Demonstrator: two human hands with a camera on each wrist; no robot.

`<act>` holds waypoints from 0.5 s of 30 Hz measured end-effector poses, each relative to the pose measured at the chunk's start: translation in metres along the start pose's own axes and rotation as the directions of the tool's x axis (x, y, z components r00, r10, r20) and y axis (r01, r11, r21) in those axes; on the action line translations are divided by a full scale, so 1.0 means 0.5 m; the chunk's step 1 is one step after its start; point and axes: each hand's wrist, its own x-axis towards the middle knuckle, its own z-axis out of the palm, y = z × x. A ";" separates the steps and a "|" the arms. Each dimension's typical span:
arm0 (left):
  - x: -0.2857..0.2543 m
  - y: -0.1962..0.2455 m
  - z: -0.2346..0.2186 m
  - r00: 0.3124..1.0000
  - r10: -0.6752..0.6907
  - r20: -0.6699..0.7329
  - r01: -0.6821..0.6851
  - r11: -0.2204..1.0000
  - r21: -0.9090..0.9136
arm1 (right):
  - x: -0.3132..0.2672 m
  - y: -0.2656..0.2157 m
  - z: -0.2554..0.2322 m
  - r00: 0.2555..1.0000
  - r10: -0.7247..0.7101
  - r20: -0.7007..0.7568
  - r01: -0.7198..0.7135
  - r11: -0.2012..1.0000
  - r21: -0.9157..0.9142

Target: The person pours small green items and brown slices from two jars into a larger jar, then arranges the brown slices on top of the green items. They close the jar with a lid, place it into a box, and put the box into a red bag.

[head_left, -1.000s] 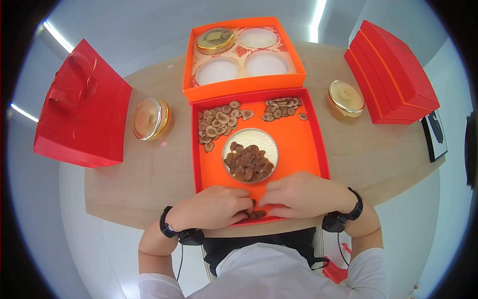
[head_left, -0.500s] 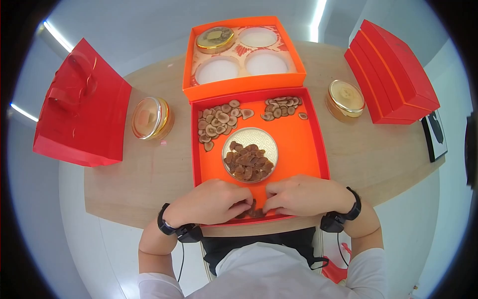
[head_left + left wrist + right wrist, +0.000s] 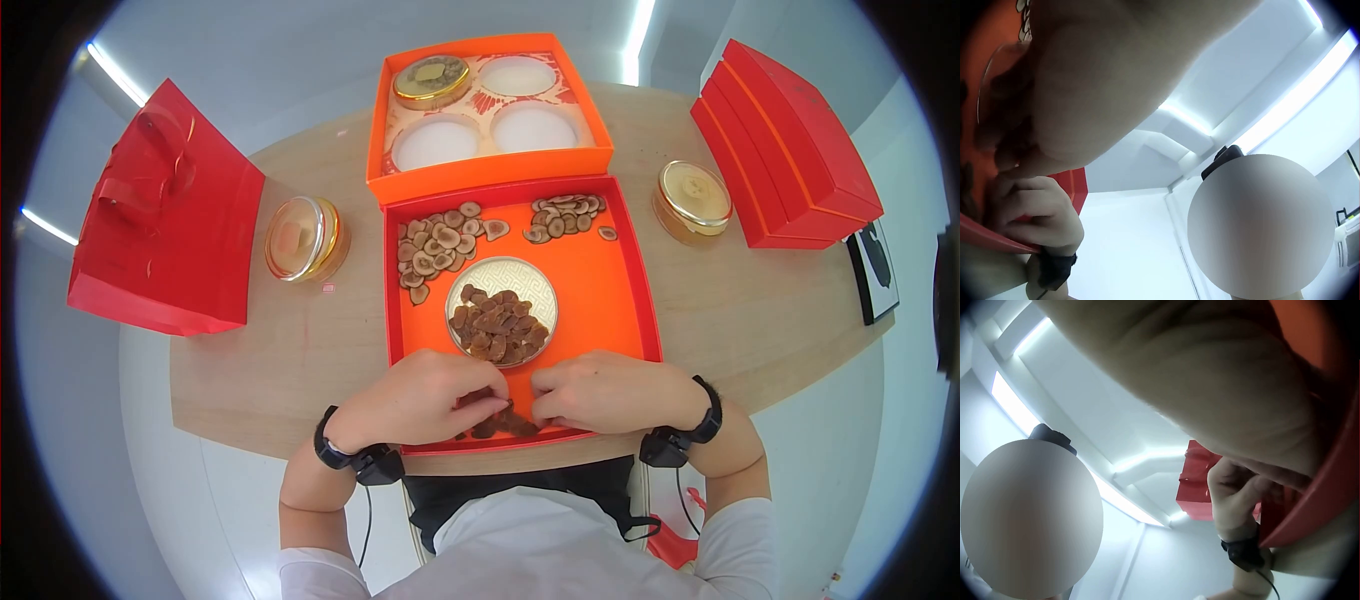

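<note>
In the head view, my left hand (image 3: 430, 398) is over the near part of the red-rimmed orange box (image 3: 608, 290), thumb and fingers curled round dark brown pieces. Close on its right is my right hand (image 3: 612, 392), fingers bent down beside loose brown pieces (image 3: 515, 422) along the near edge; whether they pinch one is hidden. Just beyond both hands, a round patterned lid (image 3: 535, 285) bears a heap of brown pieces (image 3: 500, 325). The wrist views show the hands close together, their fingertips mostly dark or hidden.
Pale round slices (image 3: 437, 245) lie in the box's far left corner, others (image 3: 566, 217) at its far right. Behind stands an orange tray (image 3: 490, 171) holding one jar (image 3: 432, 82). Jars (image 3: 300, 240) (image 3: 692, 200) flank the box, with a red bag (image 3: 170, 230) and red boxes (image 3: 790, 150) outside them.
My left hand has risen slightly and moved a little away from the near edge, uncovering more brown pieces there. The right hand has shifted only slightly; the lid and its heap have stayed put.
</note>
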 end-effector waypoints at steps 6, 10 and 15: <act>0.009 -0.001 0.012 0.899 0.005 -0.438 0.035 0.996 0.084 | 0.002 -0.005 -0.005 0.999 0.013 -0.042 -0.012 1.000 0.017; 0.018 -0.032 0.010 0.864 0.121 -0.489 0.037 0.953 0.300 | 0.007 -0.009 -0.006 0.974 -0.030 -0.226 0.044 0.997 0.057; 0.014 -0.036 0.000 0.903 0.147 -0.405 0.030 0.916 0.401 | 0.019 -0.018 -0.012 0.857 0.008 -0.516 0.052 0.993 0.103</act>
